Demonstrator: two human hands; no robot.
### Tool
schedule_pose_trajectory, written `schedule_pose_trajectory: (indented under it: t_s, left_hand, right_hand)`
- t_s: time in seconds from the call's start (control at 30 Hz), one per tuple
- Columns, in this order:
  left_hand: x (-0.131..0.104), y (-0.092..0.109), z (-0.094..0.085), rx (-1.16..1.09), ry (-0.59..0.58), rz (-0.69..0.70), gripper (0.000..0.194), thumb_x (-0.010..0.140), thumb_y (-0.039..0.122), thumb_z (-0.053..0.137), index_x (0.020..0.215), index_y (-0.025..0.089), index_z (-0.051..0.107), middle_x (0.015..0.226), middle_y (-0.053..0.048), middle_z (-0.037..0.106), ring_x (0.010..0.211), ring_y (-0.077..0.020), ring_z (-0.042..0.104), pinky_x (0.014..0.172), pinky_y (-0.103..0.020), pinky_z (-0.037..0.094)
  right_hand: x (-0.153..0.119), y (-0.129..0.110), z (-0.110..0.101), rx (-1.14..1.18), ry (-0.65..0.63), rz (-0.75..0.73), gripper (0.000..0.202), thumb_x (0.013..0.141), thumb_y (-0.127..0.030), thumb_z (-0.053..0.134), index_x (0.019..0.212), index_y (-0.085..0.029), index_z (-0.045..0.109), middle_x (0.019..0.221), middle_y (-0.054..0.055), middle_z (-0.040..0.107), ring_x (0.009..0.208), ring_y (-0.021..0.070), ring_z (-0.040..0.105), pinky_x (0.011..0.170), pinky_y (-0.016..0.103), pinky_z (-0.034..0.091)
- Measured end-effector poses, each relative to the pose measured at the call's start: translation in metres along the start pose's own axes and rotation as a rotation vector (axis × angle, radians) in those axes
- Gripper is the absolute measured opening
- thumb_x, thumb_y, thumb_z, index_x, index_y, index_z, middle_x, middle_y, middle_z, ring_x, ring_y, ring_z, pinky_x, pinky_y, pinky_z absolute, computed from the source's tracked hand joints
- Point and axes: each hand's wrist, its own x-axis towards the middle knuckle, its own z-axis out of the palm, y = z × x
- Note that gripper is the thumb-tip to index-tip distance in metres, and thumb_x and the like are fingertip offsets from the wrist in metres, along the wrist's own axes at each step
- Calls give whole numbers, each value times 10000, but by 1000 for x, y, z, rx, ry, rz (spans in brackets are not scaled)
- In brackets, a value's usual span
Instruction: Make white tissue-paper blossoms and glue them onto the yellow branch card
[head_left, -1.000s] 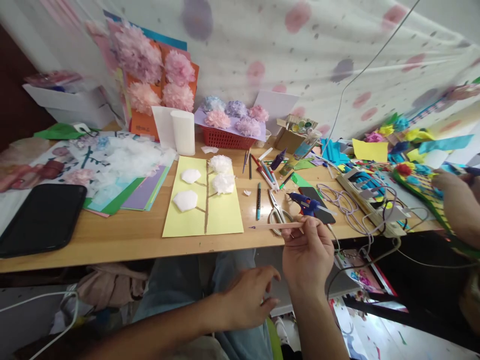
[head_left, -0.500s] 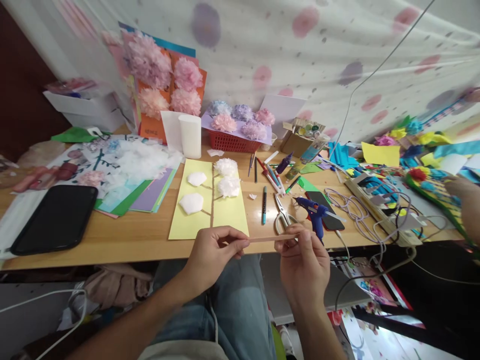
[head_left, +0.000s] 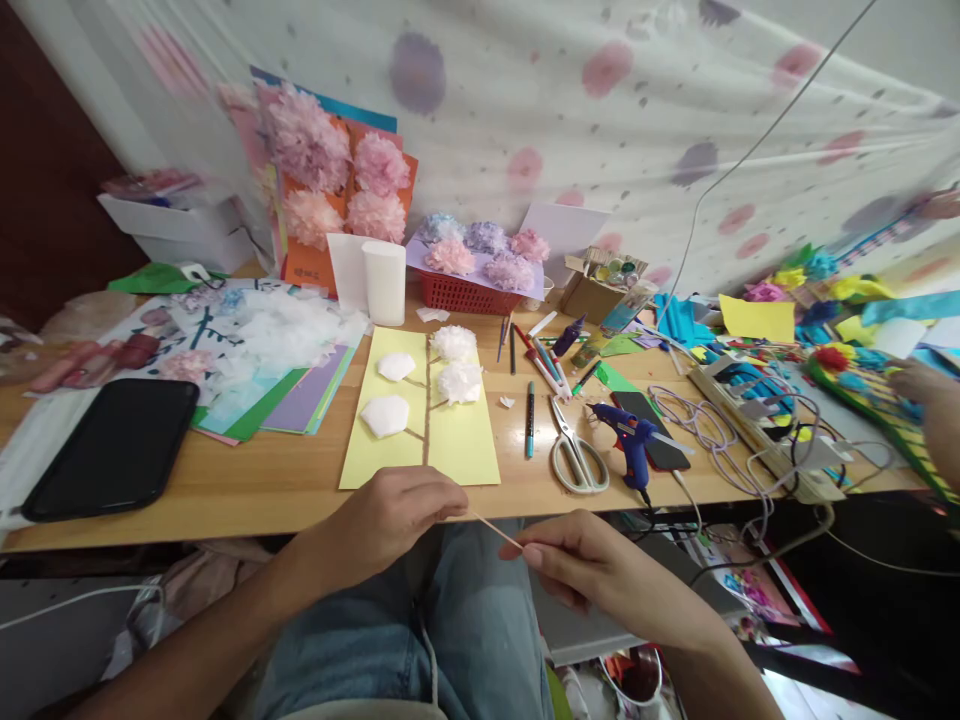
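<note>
Between my two hands a thin tan strip (head_left: 495, 528), seemingly paper, is stretched over my lap at the table's front edge. My left hand (head_left: 401, 515) pinches its left end, fingers pressed together. The right end sits between the thumb and fingers of my right hand (head_left: 581, 560), slightly lower. Just beyond my left hand lies a yellow sheet (head_left: 465, 445) with a brown stem (head_left: 427, 400) down its middle. White tissue pompoms (head_left: 457, 382) are on the stem's right, and flat white tissue pieces (head_left: 385, 415) on its left.
Scissors (head_left: 577, 455), a marker (head_left: 530, 420), a blue glue gun (head_left: 630, 430) and a phone (head_left: 652, 430) lie to the right, before a cabled power strip (head_left: 765, 430). A black tray (head_left: 112, 448) is at left. Another person's hand (head_left: 926, 395) is at far right.
Both hands have moved down toward my lap, the left also leftward. The strip now slopes down to the right and looks thinner. The scissors are uncovered.
</note>
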Motion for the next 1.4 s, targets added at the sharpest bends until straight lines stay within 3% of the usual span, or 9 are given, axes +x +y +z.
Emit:
schedule_pose_trajectory:
  t_s: [0.1,0.23,0.37,0.57,0.7,0.93,1.17,1.4]
  left_hand:
    - [2,-5,0,-81,46,-116,206,992,223,553,904,166,730,761,-51,736,670,-131,679,638,-206,537]
    - [2,-8,4,-230,170,-286,157,964,234,611,906,153,733,687,-24,706,581,-114,644,561,-192,510]
    - [2,-5,3,-146,207,-233,132,964,229,626,925,157,729,705,-13,704,606,-104,646,594,-184,502]
    - [8,0,-5,22,203,-85,117,972,232,620,891,167,672,789,-16,710,704,-109,653,672,-182,499]
    - [6,2,1,70,203,-77,129,995,186,562,890,168,633,755,5,656,677,-96,617,649,-169,473]
    - [2,15,15,161,333,-114,147,984,89,490,928,182,589,794,3,641,709,-103,609,649,-179,456]
    - [6,30,28,62,396,-368,156,1004,161,460,899,190,571,726,24,579,653,-108,556,617,-205,424]
    - [7,29,31,-274,353,-615,231,1022,311,456,853,190,557,717,24,500,643,-116,451,607,-234,375]
  right_hand:
    - [10,4,10,-10,87,-49,286,910,-433,678,875,-166,775,554,-58,439,504,70,295,441,186,204]
    - [17,8,26,33,237,-62,366,887,-524,675,829,-168,732,563,-64,393,519,71,248,457,197,160]
    - [16,11,38,177,263,-55,408,901,-557,649,820,-162,710,523,-92,298,491,64,197,455,208,124]
    - [12,18,47,335,254,-85,368,920,-500,661,807,-151,685,528,-100,285,493,55,191,468,216,121]
    - [11,21,50,377,264,-90,361,917,-492,673,803,-149,678,517,-105,268,484,51,181,462,219,111]
    - [12,18,60,512,250,-109,344,903,-459,704,770,-144,665,498,-112,253,453,37,179,442,207,124]
    - [18,22,73,598,282,-125,369,879,-486,722,749,-153,629,489,-124,229,434,31,143,424,205,105]
    - [19,34,86,316,440,-107,447,916,-566,642,751,-151,615,515,-100,265,480,53,189,460,233,105]
